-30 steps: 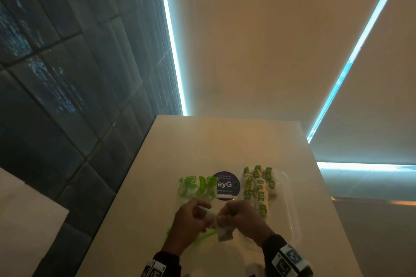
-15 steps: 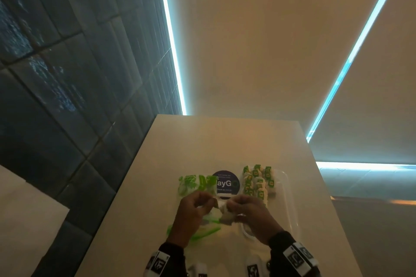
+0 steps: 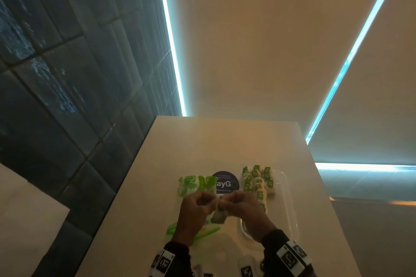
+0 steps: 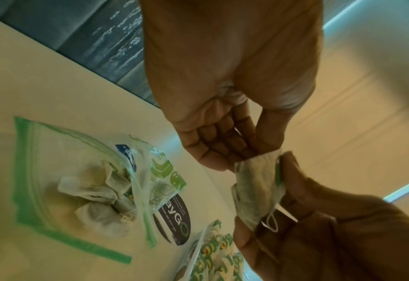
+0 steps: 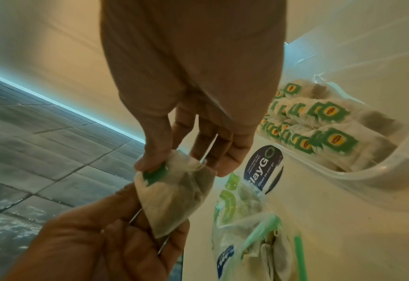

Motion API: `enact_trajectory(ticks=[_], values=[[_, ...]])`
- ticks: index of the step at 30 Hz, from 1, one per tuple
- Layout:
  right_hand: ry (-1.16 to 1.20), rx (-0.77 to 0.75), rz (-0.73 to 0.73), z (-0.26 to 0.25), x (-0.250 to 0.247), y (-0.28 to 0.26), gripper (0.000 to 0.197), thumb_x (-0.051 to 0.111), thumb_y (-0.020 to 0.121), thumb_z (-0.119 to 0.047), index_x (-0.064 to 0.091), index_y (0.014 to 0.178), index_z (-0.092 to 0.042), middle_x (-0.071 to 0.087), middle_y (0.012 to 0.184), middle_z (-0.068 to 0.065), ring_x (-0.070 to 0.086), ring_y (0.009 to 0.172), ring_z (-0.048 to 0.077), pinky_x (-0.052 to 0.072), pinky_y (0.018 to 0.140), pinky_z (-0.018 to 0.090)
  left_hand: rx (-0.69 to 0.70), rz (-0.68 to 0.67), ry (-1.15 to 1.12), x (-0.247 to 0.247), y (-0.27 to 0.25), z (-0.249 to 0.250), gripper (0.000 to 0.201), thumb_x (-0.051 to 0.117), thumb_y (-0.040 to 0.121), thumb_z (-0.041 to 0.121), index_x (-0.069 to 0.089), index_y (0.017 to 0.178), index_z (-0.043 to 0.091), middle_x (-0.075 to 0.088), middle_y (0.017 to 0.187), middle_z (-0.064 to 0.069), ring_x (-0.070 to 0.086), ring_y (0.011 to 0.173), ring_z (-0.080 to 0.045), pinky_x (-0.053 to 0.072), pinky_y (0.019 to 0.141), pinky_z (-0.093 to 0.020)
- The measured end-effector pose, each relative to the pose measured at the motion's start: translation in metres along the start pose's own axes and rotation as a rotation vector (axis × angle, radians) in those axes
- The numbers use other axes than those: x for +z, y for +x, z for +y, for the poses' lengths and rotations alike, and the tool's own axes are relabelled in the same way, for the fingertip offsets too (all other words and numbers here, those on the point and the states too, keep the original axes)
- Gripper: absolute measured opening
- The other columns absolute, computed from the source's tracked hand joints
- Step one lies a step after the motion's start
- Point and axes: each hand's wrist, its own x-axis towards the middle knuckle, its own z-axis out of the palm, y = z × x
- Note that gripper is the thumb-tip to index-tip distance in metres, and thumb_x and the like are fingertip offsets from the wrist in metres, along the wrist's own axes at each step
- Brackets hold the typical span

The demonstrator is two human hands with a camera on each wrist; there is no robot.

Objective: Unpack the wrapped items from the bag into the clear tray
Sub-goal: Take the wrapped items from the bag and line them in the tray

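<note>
Papery tea bag [image 4: 258, 192] pinched between both hands above the table [image 3: 202, 141], left hand [image 3: 193, 213] fingers [image 4: 225, 140] curled on its top edge, right hand [image 3: 245, 211] thumb and fingers [image 5: 220, 144] gripping its green tag end.

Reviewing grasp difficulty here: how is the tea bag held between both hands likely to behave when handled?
Probably floppy: the tea bag sags and creases between the left hand and right hand. Likely very light, since fingertip pinches alone carry it. Its thin paper looks tearable, and its loose string could snag.
</note>
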Motion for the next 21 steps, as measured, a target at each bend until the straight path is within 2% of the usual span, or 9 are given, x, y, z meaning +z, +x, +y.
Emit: enact_trajectory(ticks=[3, 7, 9, 12, 15, 17, 19, 21], values=[[0.021, -0.016, 0.038, 0.004, 0.002, -0.001, 0.011, 0.072, 0.08, -0.006, 0.067, 0.085, 0.002, 0.068, 0.085, 0.016, 0.063, 0.079, 0.028, 0.054, 0.076, 0.039, -0.038, -0.006, -0.073, 0.0, -0.001, -0.001, 0.004, 0.073, 0.081, 0.004, 0.073, 0.083, 0.007, 0.074, 0.081, -0.012, 0.071, 0.082, -0.034, 0.06, 0.076, -0.047], [0.02, -0.04, 0.094, 0.008, 0.004, 0.0, 0.015, 0.073, 0.079, -0.007, 0.065, 0.087, 0.004, 0.068, 0.084, 0.016, 0.062, 0.075, 0.027, 0.053, 0.073, 0.04, -0.073, -0.034, -0.144, -0.002, -0.005, -0.005, 0.009, 0.07, 0.085, 0.01, 0.074, 0.092, 0.007, 0.075, 0.09, -0.013, 0.072, 0.088, -0.032, 0.058, 0.082, -0.049], [0.028, -0.05, 0.121, 0.009, 0.002, 0.0, 0.015, 0.073, 0.08, -0.007, 0.065, 0.088, 0.003, 0.068, 0.086, 0.018, 0.063, 0.076, 0.028, 0.054, 0.074, 0.043, -0.078, -0.067, -0.168, -0.002, -0.008, -0.004, 0.012, 0.072, 0.083, 0.01, 0.074, 0.095, 0.008, 0.076, 0.093, -0.011, 0.072, 0.089, -0.027, 0.06, 0.079, -0.042], [0.034, -0.056, 0.148, 0.011, 0.002, 0.002, 0.022, 0.078, 0.075, -0.011, 0.066, 0.088, 0.003, 0.068, 0.088, 0.022, 0.063, 0.076, 0.03, 0.053, 0.071, 0.045, -0.091, -0.056, -0.148, 0.001, -0.011, -0.006, 0.019, 0.076, 0.077, -0.001, 0.074, 0.092, 0.01, 0.076, 0.088, -0.009, 0.073, 0.082, -0.021, 0.058, 0.067, -0.026], [0.069, -0.039, 0.152, 0.013, 0.003, 0.003, 0.03, 0.08, 0.074, -0.013, 0.065, 0.097, 0.0, 0.068, 0.092, 0.02, 0.064, 0.078, 0.029, 0.054, 0.066, 0.038, -0.099, -0.019, -0.133, 0.004, -0.01, -0.012, 0.017, 0.078, 0.075, 0.003, 0.074, 0.092, 0.005, 0.075, 0.088, -0.015, 0.072, 0.084, -0.029, 0.058, 0.068, -0.029], [0.088, -0.014, 0.103, 0.012, 0.004, 0.003, 0.032, 0.077, 0.076, -0.016, 0.066, 0.103, -0.002, 0.07, 0.097, 0.02, 0.068, 0.084, 0.03, 0.057, 0.071, 0.039, -0.107, 0.013, -0.154, 0.005, -0.009, -0.014, 0.017, 0.078, 0.076, 0.007, 0.074, 0.092, 0.001, 0.075, 0.087, -0.018, 0.071, 0.078, -0.025, 0.056, 0.063, -0.026], [0.066, -0.005, 0.061, 0.01, 0.006, 0.001, 0.029, 0.075, 0.078, -0.017, 0.069, 0.1, 0.0, 0.071, 0.097, 0.02, 0.069, 0.087, 0.03, 0.058, 0.076, 0.039, -0.096, 0.037, -0.155, 0.006, -0.008, -0.014, 0.018, 0.078, 0.076, 0.009, 0.073, 0.091, -0.001, 0.074, 0.085, -0.018, 0.07, 0.073, -0.021, 0.054, 0.059, -0.023], [0.02, -0.022, 0.115, 0.011, 0.008, 0.001, 0.015, 0.073, 0.082, -0.012, 0.072, 0.091, 0.0, 0.071, 0.092, 0.021, 0.068, 0.083, 0.029, 0.057, 0.074, 0.037, -0.091, 0.023, -0.123, 0.006, -0.007, -0.013, 0.013, 0.078, 0.076, 0.008, 0.074, 0.088, 0.004, 0.075, 0.083, -0.015, 0.07, 0.072, -0.019, 0.054, 0.06, -0.024]])
